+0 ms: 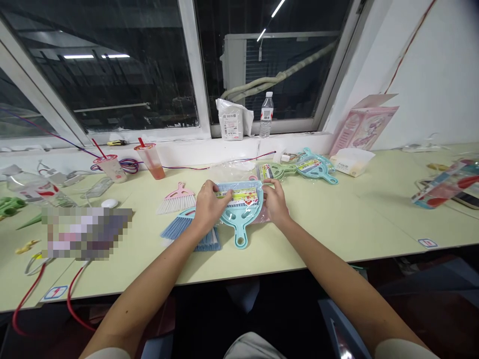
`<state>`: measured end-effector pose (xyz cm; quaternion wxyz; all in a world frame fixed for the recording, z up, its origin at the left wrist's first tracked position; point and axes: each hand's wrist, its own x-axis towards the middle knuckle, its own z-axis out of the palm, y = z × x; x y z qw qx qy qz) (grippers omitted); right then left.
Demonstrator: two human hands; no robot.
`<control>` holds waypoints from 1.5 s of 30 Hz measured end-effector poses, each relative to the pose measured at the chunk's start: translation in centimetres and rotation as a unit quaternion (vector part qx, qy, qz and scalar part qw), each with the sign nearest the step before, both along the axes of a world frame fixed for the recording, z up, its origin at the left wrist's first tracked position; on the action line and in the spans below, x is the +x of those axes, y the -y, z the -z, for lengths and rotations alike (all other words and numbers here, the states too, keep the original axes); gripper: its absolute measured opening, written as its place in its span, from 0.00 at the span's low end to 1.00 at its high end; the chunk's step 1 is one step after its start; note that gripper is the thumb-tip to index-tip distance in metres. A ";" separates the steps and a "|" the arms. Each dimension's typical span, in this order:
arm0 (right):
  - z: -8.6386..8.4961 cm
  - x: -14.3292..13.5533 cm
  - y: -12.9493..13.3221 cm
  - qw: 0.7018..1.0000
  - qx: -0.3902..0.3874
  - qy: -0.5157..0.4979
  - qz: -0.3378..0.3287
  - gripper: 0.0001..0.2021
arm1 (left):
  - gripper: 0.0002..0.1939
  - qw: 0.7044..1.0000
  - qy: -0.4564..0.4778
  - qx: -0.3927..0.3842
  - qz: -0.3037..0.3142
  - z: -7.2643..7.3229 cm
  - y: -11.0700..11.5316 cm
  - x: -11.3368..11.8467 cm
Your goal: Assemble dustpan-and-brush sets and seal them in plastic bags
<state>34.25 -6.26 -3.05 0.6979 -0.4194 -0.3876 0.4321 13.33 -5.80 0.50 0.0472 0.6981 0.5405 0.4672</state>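
Observation:
A light-blue dustpan with a printed label is in front of me over the table, its handle towards me. My left hand is closed on its left side, the thumb lying over the label. At the right edge, my right hand pinches the dustpan or its clear wrapping; which one is unclear. Something pink shows partly from underneath. Left of the dustpan lie a small pink brush with white bristles and a blue brush, partly covered by my left forearm.
Behind the dustpan are a green dustpan and another blue dustpan. Two drink cups, one a pink drink cup, stand at the back left. A tissue pack and a pink box are at right. A water bottle stands on the sill.

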 end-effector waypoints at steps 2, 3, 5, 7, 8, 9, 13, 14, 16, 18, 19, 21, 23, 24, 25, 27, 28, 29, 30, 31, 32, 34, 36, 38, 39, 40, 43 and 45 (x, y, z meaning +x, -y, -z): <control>-0.2 0.0 -0.1 0.999 -0.015 -0.046 -0.018 0.18 | 0.19 1.000 0.005 -0.001 -0.002 0.0 -0.1 -0.1; -0.3 0.1 -0.2 0.997 -0.017 -0.065 -0.026 0.18 | 0.19 1.000 0.006 -0.002 0.000 0.0 -0.1 -0.1; -0.4 0.1 -0.3 0.996 -0.017 -0.082 -0.037 0.18 | 0.19 1.000 0.009 -0.001 0.002 0.1 -0.2 -0.2; -0.3 0.1 -0.4 0.995 -0.019 -0.084 -0.050 0.19 | 0.19 1.000 0.011 0.002 0.003 0.1 -0.2 -0.3; -0.3 0.2 -0.4 0.995 -0.020 -0.083 -0.056 0.19 | 0.19 1.000 0.012 0.003 0.004 0.2 -0.2 -0.3; -0.2 0.2 -0.4 0.995 -0.021 -0.081 -0.060 0.19 | 0.19 1.000 0.012 0.004 0.004 0.2 -0.1 -0.3; -0.2 0.3 -0.4 0.995 -0.012 -0.082 -0.059 0.16 | 0.19 1.000 0.015 0.003 0.000 0.2 -0.1 -0.3; -0.3 0.4 -0.4 0.995 -0.008 -0.082 -0.059 0.15 | 0.19 1.000 0.015 0.003 0.000 0.1 -0.1 -0.3; -0.4 0.4 -0.2 0.995 -0.001 -0.075 -0.061 0.15 | 0.18 1.000 0.016 0.003 0.001 0.1 -0.1 -0.3; -0.5 0.3 0.0 0.996 0.007 -0.058 -0.062 0.17 | 0.18 1.000 0.019 0.004 0.003 0.1 -0.1 -0.3; -0.5 0.3 0.1 0.997 0.013 -0.051 -0.062 0.18 | 0.18 1.000 0.021 0.005 0.004 0.1 -0.1 -0.3; -0.5 0.3 0.2 0.996 0.024 -0.051 -0.063 0.20 | 0.18 1.000 0.025 0.007 0.005 0.1 -0.1 -0.4; -0.4 0.3 0.3 0.995 0.030 -0.066 -0.072 0.20 | 0.18 1.000 0.028 0.007 0.004 0.2 -0.2 -0.4; -0.4 0.3 0.2 0.994 0.029 -0.076 -0.079 0.20 | 0.18 1.000 0.029 0.008 0.005 0.2 -0.2 -0.4; -0.4 0.4 0.2 0.992 0.026 -0.084 -0.088 0.20 | 0.18 1.000 0.029 0.009 0.006 0.2 -0.2 -0.5; -0.4 0.4 0.0 0.990 0.014 -0.096 -0.105 0.21 | 0.18 0.999 0.030 0.014 0.005 0.2 -0.2 -0.5; -0.4 0.5 0.0 0.989 0.009 -0.098 -0.114 0.21 | 0.18 0.999 0.030 0.016 0.004 0.2 -0.2 -0.5; -0.5 0.5 0.0 0.988 0.006 -0.098 -0.121 0.21 | 0.18 0.999 0.031 0.017 0.002 0.2 -0.1 -0.6; -0.6 0.5 0.0 0.987 0.006 -0.097 -0.128 0.21 | 0.18 0.999 0.032 0.018 0.001 0.1 -0.1 -0.6; -0.7 0.5 0.1 0.986 0.010 -0.096 -0.135 0.21 | 0.18 0.999 0.033 0.018 0.000 0.1 -0.1 -0.6; -0.8 0.5 0.2 0.986 0.014 -0.095 -0.140 0.20 | 0.18 0.999 0.034 0.019 0.000 0.1 0.0 -0.6; -1.0 0.5 0.4 0.985 0.019 -0.095 -0.141 0.20 | 0.18 0.999 0.035 0.019 0.001 0.0 0.0 -0.6; -1.1 0.4 0.5 0.987 0.013 -0.094 -0.133 0.21 | 0.18 0.999 0.035 0.017 0.001 0.0 0.1 -0.6; -1.0 0.4 0.5 0.988 0.002 -0.092 -0.124 0.22 | 0.18 0.999 0.034 0.013 -0.001 0.0 0.1 -0.6; -1.0 0.4 0.5 0.988 -0.001 -0.091 -0.122 0.22 | 0.18 0.999 0.034 0.012 -0.001 0.0 0.1 -0.6; -1.0 0.5 0.5 0.988 -0.002 -0.090 -0.122 0.22 | 0.18 0.999 0.033 0.013 -0.002 0.0 0.2 -0.6; -0.8 0.5 0.3 0.989 0.008 -0.088 -0.122 0.18 | 0.18 0.999 0.033 0.016 -0.001 0.0 0.2 -0.6; -0.7 0.5 0.3 0.988 0.017 -0.088 -0.122 0.15 | 0.18 0.999 0.033 0.018 0.001 0.0 0.3 -0.5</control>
